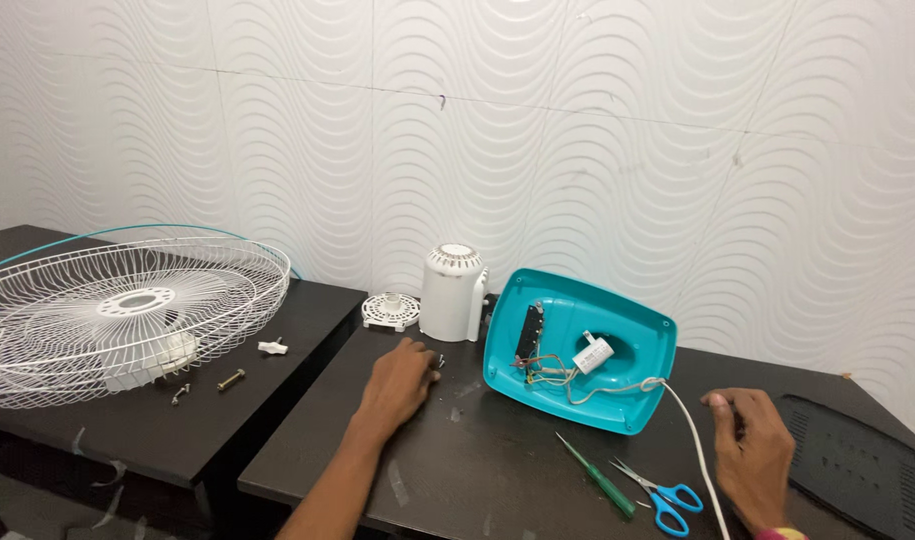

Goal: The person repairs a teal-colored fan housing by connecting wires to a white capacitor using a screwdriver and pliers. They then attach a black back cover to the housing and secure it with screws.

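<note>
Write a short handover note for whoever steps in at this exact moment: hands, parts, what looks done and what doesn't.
Left hand: flat on the dark table, fingertips at small screws; holds nothing.
Right hand: loosely curled beside the white cord; whether it grips the cord is unclear.
Teal fan base tilted up, underside open, wiring and capacitor exposed. White motor housing stands behind it beside a small white grille piece.
Green screwdriver and blue scissors lie in front.
Wire fan guard, bolt and screws sit on the left table.
Done: fan taken apart. Left: wiring still open.
</note>
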